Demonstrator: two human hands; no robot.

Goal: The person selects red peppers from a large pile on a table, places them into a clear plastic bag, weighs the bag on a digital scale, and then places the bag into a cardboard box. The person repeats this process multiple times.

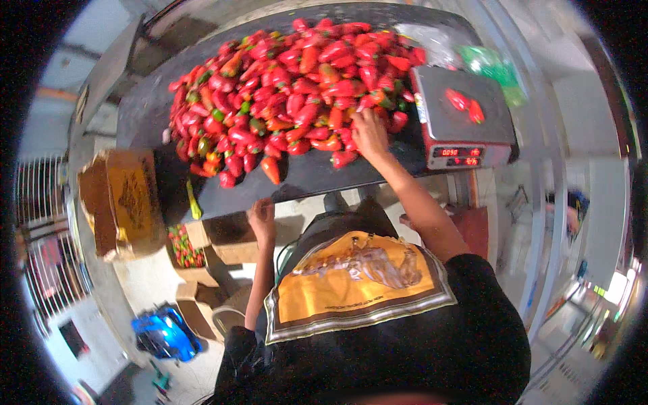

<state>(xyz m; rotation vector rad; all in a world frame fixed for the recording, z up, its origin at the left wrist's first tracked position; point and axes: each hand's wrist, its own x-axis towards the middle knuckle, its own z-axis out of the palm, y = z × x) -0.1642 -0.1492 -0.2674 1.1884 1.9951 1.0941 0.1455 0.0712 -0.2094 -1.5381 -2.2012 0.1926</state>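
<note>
A broad heap of red peppers (283,96), with some orange and green ones among them, lies on a dark tabletop (324,177). My right hand (371,132) reaches into the heap's near right part, its fingertips among the peppers; whether it grips one cannot be told. My left hand (262,217) is at the table's near edge with fingers curled, and what it may hold is not clear. Right of the heap stands a digital scale (460,101) with lit red digits. On its plate lie a red pepper (457,99) and a more orange-red one (476,111).
Clear plastic (430,43) and a green plastic bag (488,66) lie behind the scale. A long green pepper (193,200) is near the left corner. A cardboard box (132,202) stands at left; a box of small peppers (186,245) and a blue bundle (166,334) are below.
</note>
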